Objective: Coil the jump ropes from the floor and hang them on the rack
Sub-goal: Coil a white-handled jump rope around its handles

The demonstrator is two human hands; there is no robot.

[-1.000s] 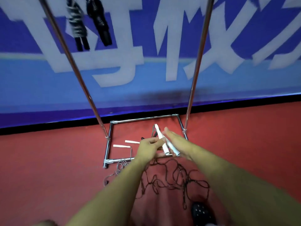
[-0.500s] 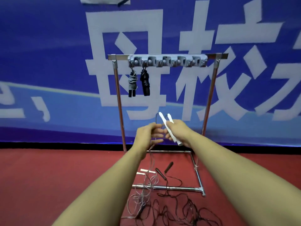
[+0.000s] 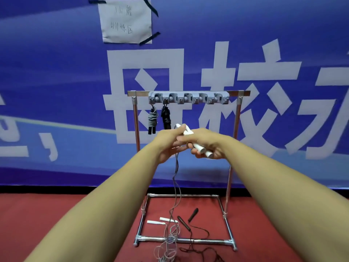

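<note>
Right hand: my right hand (image 3: 204,146) curls around the pair of white handles (image 3: 196,144), held side by side and slanting down to my right; their butt ends stick out below my palm.
Left hand: my left hand (image 3: 170,142) meets the upper ends of those handles, fingers bent in toward them. I judge it is pinching the grey cord (image 3: 176,178) where it leaves the handles, but blur hides the exact contact.
Cord: it drops from my hands straight to the red floor (image 3: 56,220) and ends in a loose heap (image 3: 168,244) lying across the front bar of the rack's base.
Rack: the metal rack (image 3: 233,148) stands just beyond my hands. Two coiled ropes already hang from its grey hook strip (image 3: 188,97), a grey one (image 3: 152,120) and a black one (image 3: 165,118) just beside it; the hooks to their right are free.
Still on the floor: another white-handled rope (image 3: 162,220) and a black-handled rope (image 3: 186,222) lie inside the base frame.
Risk, snag: my cord's heap overlaps the other ropes' cords, so winding fast could drag them along or knot them together.
Risk, rack: the cord crosses the base bar; a hard pull could catch there and tug the light frame.
Risk, slip: with two smooth handles in one hand, one may slide out as I wrap.
Risk, coil: uneven tension would leave loose loops that fall off the hook.
</note>
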